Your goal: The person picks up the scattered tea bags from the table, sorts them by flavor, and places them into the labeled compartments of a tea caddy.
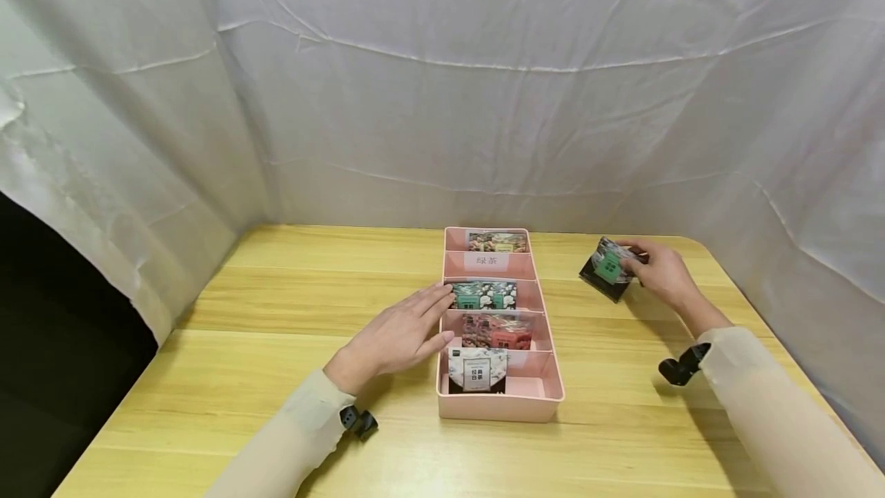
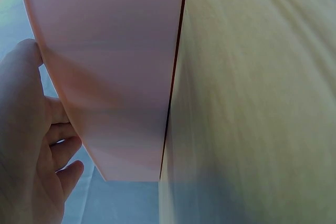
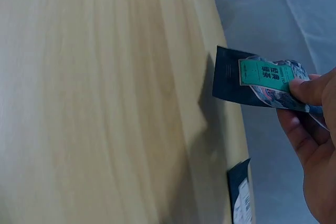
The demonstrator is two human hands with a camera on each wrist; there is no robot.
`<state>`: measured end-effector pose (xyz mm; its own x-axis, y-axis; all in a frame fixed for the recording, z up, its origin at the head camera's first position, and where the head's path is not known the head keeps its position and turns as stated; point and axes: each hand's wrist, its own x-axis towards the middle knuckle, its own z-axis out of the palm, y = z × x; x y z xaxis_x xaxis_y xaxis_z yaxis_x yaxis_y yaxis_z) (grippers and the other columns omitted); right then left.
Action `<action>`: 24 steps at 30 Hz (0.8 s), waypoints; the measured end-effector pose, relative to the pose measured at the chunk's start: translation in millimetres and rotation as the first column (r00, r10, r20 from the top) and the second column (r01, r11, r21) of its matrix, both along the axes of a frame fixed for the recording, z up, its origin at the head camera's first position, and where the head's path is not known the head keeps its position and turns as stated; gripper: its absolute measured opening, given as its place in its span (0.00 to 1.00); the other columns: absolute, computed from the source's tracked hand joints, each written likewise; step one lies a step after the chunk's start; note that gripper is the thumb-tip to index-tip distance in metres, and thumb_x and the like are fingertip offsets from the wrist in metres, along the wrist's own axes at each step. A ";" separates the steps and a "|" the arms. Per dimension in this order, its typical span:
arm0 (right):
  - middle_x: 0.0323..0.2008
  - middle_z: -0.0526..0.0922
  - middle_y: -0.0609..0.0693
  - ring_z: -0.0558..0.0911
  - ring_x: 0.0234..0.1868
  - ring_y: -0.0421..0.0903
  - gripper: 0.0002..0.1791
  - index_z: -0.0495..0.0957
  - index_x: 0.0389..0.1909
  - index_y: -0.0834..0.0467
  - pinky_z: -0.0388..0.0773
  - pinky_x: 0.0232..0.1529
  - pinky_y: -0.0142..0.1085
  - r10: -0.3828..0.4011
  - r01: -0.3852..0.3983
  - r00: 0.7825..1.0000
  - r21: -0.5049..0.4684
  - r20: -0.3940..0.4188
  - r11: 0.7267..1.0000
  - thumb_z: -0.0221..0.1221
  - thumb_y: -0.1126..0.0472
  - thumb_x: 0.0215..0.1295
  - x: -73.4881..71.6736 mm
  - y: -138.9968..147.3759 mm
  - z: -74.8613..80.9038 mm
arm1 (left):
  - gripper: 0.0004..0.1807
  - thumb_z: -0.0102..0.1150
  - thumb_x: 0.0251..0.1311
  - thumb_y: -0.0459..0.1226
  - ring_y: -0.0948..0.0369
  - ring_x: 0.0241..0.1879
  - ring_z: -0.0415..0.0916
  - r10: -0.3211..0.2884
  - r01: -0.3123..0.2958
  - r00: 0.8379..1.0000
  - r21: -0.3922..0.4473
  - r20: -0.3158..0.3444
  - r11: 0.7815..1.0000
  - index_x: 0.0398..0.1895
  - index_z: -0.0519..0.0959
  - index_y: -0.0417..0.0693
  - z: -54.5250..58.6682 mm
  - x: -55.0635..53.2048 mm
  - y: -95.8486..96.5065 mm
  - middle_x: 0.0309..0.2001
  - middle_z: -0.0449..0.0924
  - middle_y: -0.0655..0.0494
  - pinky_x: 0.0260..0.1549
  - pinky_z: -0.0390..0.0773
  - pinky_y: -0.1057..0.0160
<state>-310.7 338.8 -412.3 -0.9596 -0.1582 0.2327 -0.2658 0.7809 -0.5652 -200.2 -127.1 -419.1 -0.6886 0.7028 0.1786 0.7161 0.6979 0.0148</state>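
My right hand (image 1: 660, 273) pinches a dark tea sachet (image 1: 607, 269) with a green label between thumb and fingers, at the back right above the table. In the right wrist view the sachet (image 3: 262, 80) is tilted, its dark end pointing away from the hand. My left hand (image 1: 401, 333) rests against the left rim of a long pink divided box (image 1: 498, 407), fingers extended, with fingertips near the teal sachets (image 1: 484, 295). Red sachets (image 1: 496, 331) and a white-and-black sachet (image 1: 477, 372) stand in the nearer compartments. Yellow-labelled sachets (image 1: 499, 242) stand in the farthest one.
A paper label (image 1: 486, 261) with Chinese characters marks the second compartment from the back. Another dark sachet (image 3: 241, 195) lies near the table edge in the right wrist view. White cloth (image 1: 484, 98) hangs behind and beside the wooden table (image 1: 332, 252).
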 end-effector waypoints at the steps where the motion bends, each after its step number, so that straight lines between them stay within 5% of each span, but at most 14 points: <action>1: 0.44 0.80 0.65 0.78 0.33 0.53 0.20 0.74 0.62 0.62 0.75 0.21 0.35 0.002 -0.002 1.000 -0.008 -0.003 1.000 0.55 0.59 0.73 0.4 -2.0 1.9 | 0.40 0.23 0.74 0.60 0.52 0.75 0.45 0.000 0.000 1.000 0.000 0.000 1.000 0.76 0.54 0.40 0.1 0.2 -0.1 0.76 0.49 0.45 0.71 0.53 0.53; 14: 0.47 0.81 0.62 0.80 0.41 0.57 0.20 0.75 0.61 0.58 0.74 0.20 0.37 0.017 -0.020 0.999 -0.058 -0.051 0.998 0.56 0.55 0.73 6.8 -33.2 30.0 | 0.40 0.22 0.74 0.59 0.50 0.75 0.46 -0.009 0.009 1.000 -0.006 -0.002 1.000 0.76 0.54 0.40 0.4 0.6 0.0 0.76 0.49 0.44 0.71 0.51 0.53; 24: 0.46 0.83 0.58 0.80 0.41 0.51 0.18 0.77 0.58 0.55 0.75 0.31 0.35 0.055 -0.061 0.995 -0.072 -0.085 0.996 0.59 0.55 0.71 8.2 -68.8 53.8 | 0.39 0.23 0.74 0.60 0.52 0.75 0.43 0.009 -0.009 1.000 -0.035 0.009 0.999 0.76 0.53 0.41 1.2 1.4 -0.3 0.76 0.48 0.45 0.72 0.49 0.55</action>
<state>-302.5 270.0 -358.5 -0.9263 -0.1919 0.3243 -0.3576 0.7192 -0.5957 -198.8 -127.4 -418.0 -0.6964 0.7022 0.1479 0.7097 0.7045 -0.0029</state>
